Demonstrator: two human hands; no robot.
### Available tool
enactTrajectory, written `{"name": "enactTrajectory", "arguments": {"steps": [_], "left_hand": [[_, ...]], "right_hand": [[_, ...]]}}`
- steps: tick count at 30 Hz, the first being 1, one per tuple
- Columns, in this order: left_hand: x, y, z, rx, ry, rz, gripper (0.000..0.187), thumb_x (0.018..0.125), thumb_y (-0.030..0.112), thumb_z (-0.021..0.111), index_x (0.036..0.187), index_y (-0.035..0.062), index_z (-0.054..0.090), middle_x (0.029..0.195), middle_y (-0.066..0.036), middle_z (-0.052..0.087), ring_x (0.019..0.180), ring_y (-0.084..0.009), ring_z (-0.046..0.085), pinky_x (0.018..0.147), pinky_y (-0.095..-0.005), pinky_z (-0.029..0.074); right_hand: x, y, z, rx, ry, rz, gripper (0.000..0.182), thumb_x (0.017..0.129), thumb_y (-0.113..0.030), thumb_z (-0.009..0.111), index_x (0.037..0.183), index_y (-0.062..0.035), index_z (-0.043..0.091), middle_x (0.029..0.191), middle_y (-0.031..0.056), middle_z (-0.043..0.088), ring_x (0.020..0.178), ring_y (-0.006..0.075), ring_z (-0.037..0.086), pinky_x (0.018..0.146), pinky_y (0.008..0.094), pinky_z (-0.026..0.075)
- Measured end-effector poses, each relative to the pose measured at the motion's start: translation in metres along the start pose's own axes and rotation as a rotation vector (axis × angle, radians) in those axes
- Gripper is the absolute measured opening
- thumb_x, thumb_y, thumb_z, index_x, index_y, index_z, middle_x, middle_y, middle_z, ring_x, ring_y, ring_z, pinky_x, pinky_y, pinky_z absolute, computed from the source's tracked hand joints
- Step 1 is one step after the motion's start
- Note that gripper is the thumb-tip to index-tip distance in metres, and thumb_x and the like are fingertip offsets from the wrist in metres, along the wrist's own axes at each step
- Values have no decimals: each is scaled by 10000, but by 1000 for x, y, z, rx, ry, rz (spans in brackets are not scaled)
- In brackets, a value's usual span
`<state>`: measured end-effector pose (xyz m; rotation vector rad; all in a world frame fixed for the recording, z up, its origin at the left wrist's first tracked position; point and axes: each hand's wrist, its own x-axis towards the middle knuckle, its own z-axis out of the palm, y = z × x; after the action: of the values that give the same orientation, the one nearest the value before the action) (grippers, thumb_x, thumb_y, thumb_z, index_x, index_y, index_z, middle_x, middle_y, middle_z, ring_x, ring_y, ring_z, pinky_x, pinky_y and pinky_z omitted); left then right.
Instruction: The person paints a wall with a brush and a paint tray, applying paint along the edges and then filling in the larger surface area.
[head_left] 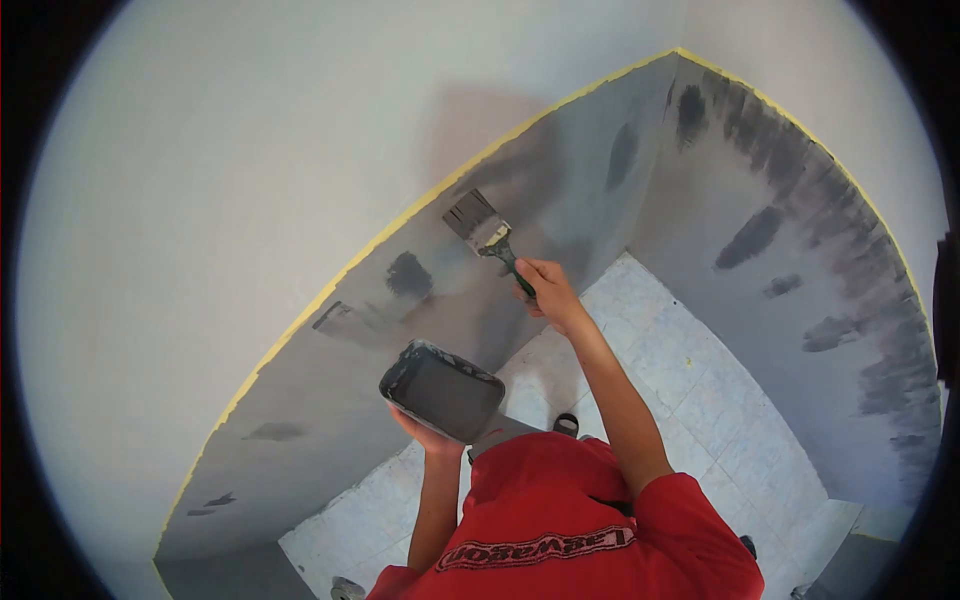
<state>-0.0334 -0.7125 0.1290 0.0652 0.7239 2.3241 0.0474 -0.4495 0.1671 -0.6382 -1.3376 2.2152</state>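
Note:
My right hand (548,292) is closed round the dark green handle of a wide paintbrush (477,222). Its bristles are coated in dark grey paint and point up and left, overlapping the grey lower part of the wall (560,190) just under the yellow tape (400,222). At waist height my left hand (432,436) grips a black paint tray (442,388) from below, fingers mostly hidden beneath it. Grey paint lies in the tray, with smears along its rim. A dark wet-looking paint patch (408,274) shows on the wall between brush and tray.
The tape line runs to a corner and continues along the right-hand wall (790,290), which bears many dark brush strokes. Above the tape the wall (250,150) is white. Light tiles cover the floor (690,380). A grey object (347,588) lies at the bottom left.

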Motion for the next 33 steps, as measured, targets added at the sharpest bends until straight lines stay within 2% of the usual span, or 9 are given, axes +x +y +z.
{"name": "enactTrajectory", "arguments": {"steps": [3, 7, 15, 18, 21, 27, 30, 33], "left_hand": [[-4, 2, -4, 2, -43, 14, 652, 990, 648, 372, 1408, 177, 541, 1398, -37, 580, 1269, -283, 564, 1073, -467, 465], [-5, 3, -6, 15, -1, 5, 665, 983, 667, 365, 1404, 183, 545, 1391, -38, 585, 1268, -286, 566, 1069, -472, 466], [-3, 1, -8, 38, 22, 6, 649, 982, 671, 359, 1359, 191, 579, 1357, -34, 608, 1232, -284, 590, 1037, -477, 486], [-2, 2, -8, 41, 35, -19, 650, 980, 676, 359, 1349, 191, 585, 1349, -32, 613, 1224, -283, 594, 1026, -478, 495], [-1, 1, -2, 36, 42, -30, 639, 978, 671, 365, 1326, 191, 602, 1329, -30, 625, 1205, -281, 605, 1011, -476, 505], [-3, -1, 2, 50, 74, -10, 625, 976, 652, 373, 1303, 178, 617, 1285, -38, 650, 1163, -286, 628, 1004, -469, 508], [-5, -4, 5, 26, 86, -11, 627, 978, 650, 372, 1305, 174, 616, 1277, -41, 653, 1155, -289, 633, 1002, -467, 509], [-5, -4, 2, 23, 75, -46, 619, 978, 646, 375, 1302, 177, 618, 1279, -39, 652, 1163, -286, 629, 1004, -466, 508]], "right_hand": [[22, 15, 9, 108, -10, -2, 314, 1058, -362, 543, 896, -98, 597, 642, -40, 469, 502, 37, 307, 437, 230, 224], [38, 32, 7, 107, 5, 20, 314, 1053, -372, 550, 896, -102, 589, 642, -36, 480, 501, 39, 304, 433, 233, 224], [29, 23, -6, 185, -2, 40, 325, 1043, -372, 563, 873, -96, 580, 628, -23, 488, 462, 43, 288, 414, 244, 210], [43, 30, -2, 96, 31, -10, 327, 1041, -355, 562, 854, -88, 579, 630, -15, 501, 451, 47, 287, 409, 251, 201], [47, 38, -7, 4, 25, 83, 325, 1040, -342, 558, 866, -73, 606, 629, -10, 510, 450, 50, 293, 406, 256, 197], [31, 36, -29, -116, 53, 144, 360, 1027, -341, 560, 890, -33, 686, 616, -13, 508, 458, 47, 329, 406, 260, 203], [27, 22, -24, -96, 49, 68, 375, 1022, -342, 565, 863, -26, 688, 610, -14, 503, 452, 47, 332, 404, 261, 205], [33, 19, -15, -45, -30, -25, 376, 1003, -348, 586, 896, -4, 693, 624, 14, 539, 457, 81, 418, 415, 267, 292]]}}
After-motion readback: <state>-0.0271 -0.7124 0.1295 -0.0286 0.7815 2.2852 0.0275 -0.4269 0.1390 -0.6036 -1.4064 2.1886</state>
